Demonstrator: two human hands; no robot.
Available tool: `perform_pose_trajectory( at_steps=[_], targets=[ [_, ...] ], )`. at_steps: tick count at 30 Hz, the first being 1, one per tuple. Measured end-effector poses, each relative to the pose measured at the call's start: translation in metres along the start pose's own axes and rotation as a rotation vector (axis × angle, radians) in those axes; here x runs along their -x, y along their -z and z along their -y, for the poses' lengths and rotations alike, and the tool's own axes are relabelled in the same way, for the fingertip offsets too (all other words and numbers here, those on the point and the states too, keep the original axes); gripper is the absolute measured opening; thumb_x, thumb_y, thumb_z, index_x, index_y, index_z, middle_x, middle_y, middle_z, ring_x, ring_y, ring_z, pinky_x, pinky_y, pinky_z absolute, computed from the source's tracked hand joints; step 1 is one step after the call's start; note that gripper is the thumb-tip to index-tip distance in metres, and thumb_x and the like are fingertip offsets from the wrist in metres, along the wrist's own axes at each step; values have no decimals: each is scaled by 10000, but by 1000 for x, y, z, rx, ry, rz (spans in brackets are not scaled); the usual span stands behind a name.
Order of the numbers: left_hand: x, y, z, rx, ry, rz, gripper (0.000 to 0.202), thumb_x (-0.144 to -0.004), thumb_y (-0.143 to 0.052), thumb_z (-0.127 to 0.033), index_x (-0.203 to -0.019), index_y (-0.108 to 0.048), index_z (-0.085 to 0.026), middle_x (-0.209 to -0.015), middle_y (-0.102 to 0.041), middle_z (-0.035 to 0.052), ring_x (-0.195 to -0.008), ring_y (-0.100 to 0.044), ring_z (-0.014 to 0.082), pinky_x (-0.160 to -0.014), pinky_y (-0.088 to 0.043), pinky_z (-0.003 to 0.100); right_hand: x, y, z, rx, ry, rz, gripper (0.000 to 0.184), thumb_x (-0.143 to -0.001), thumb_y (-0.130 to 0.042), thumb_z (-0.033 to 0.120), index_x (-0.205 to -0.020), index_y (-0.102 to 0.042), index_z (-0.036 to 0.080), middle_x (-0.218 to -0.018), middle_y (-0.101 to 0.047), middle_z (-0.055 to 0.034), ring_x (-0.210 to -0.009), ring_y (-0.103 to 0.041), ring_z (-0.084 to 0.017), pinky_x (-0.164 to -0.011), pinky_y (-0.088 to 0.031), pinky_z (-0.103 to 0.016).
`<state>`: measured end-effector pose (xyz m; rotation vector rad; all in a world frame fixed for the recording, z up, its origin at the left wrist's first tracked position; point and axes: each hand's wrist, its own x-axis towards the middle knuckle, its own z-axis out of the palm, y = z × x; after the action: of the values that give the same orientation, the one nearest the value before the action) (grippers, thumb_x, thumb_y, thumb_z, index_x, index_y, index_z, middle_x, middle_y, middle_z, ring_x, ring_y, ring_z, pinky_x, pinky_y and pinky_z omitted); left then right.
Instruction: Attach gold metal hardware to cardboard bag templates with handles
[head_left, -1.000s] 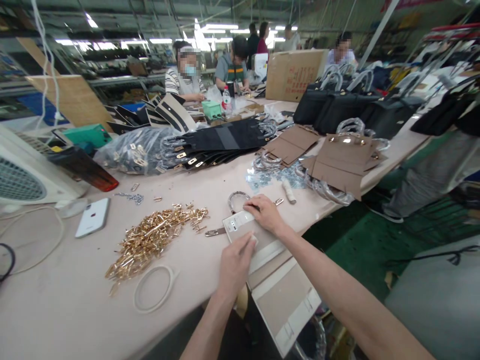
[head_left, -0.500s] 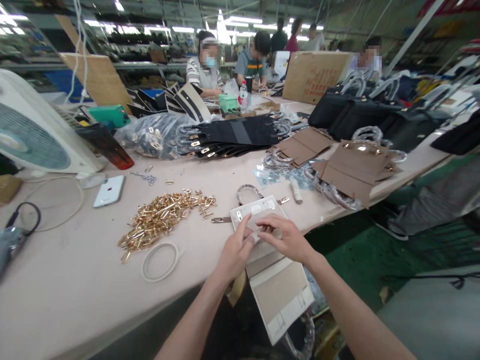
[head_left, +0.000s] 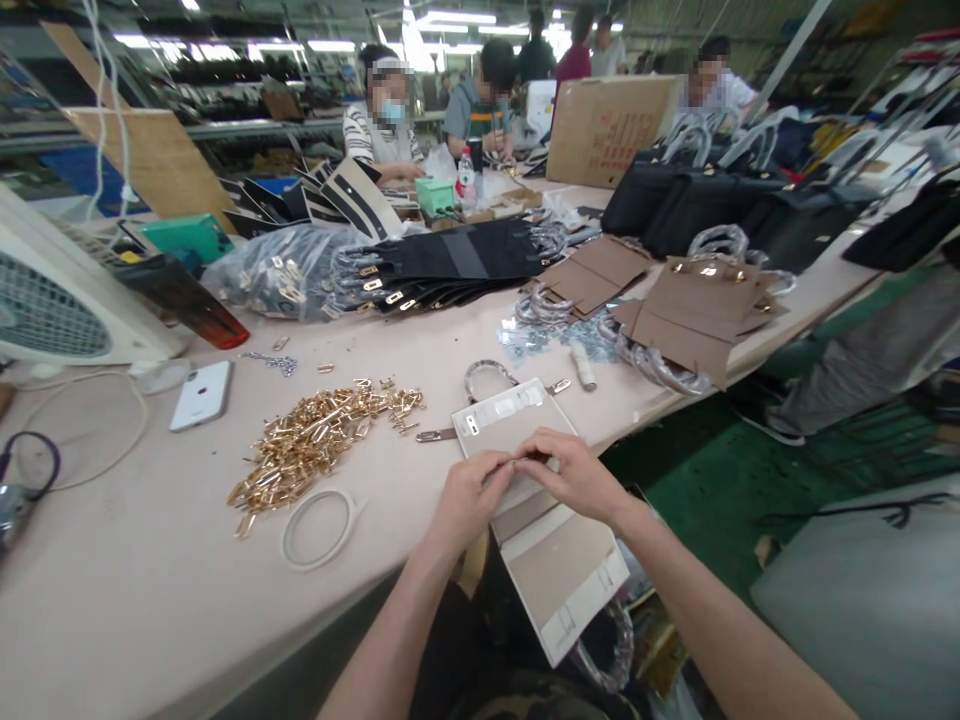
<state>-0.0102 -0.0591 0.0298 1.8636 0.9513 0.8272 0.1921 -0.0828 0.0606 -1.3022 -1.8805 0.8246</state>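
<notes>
An unassembled handbag body lies opened out before me, its pale inner panel (head_left: 495, 432) on the table and its lower panel (head_left: 562, 575) hanging over the edge. My left hand (head_left: 474, 492) and my right hand (head_left: 576, 476) meet above the middle of it, thumbs and fingertips pinched close together. Whatever sits between the fingertips is too small and covered to make out. A plastic-wrapped handle (head_left: 487, 366) curves from the far side of the panel. On the left, a brown strap (head_left: 436, 435) with a metal plate sticks out.
Left of the bag lie a heap of gold-coloured metal fittings (head_left: 319, 435), a tape roll (head_left: 288, 545) and a phone (head_left: 201, 396). Brown bag pieces (head_left: 705, 305) and black bag panels (head_left: 465, 255) are stacked farther back. A fan (head_left: 52, 300) stands far left. Co-workers sit across the table.
My fingers have closed together; half a second ago they were more loosely curled and slightly apart. The view has shifted a little; the bag body lies as before.
</notes>
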Motion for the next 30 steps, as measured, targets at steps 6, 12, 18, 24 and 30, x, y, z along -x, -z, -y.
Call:
perform_pose_trajectory(
  at_steps=[6,12,18,24,30],
  targets=[
    [0,-2,2,-30,-18,-32,248,-1009,-559,-329,-1018,-781,-218,-1000,-806,57,-912,-727,203,-856,-541,302,1,5,-5,40,41,-6,250,-959,-707,373,-1185,-725,268,-1129,-731,-74,-990,-688,-224,-907,-556,-372],
    [2,0,0,-41,-9,0,266,-1010,-547,-311,-1025,-798,-227,-946,-792,46,-868,-710,187,-819,-518,280,-3,7,-2,21,31,85,123,-986,-674,353,-969,-749,257,-928,-753,-25,-886,-694,-200,-816,-528,-324],
    [2,3,0,194,133,-52,241,-914,-638,-332,-814,-794,-179,-761,-753,21,-727,-667,175,-694,-499,257,1,-9,2,-42,33,13,137,-1021,-595,319,-937,-675,248,-897,-688,-36,-861,-647,-206,-784,-509,-330],
    [2,6,3,247,207,-179,261,-904,-611,-330,-765,-755,-163,-687,-705,9,-671,-627,159,-654,-472,250,16,-21,2,-113,131,-47,90,-1016,-595,308,-936,-635,295,-890,-667,-49,-861,-645,-240,-773,-539,-378],
    [12,-1,-3,-86,-81,9,206,-953,-568,-217,-907,-768,-199,-854,-766,32,-786,-693,166,-749,-493,250,-40,9,-6,-167,57,-150,105,-989,-640,378,-1013,-682,285,-1058,-689,-65,-1033,-655,-251,-923,-536,-397]
  ],
)
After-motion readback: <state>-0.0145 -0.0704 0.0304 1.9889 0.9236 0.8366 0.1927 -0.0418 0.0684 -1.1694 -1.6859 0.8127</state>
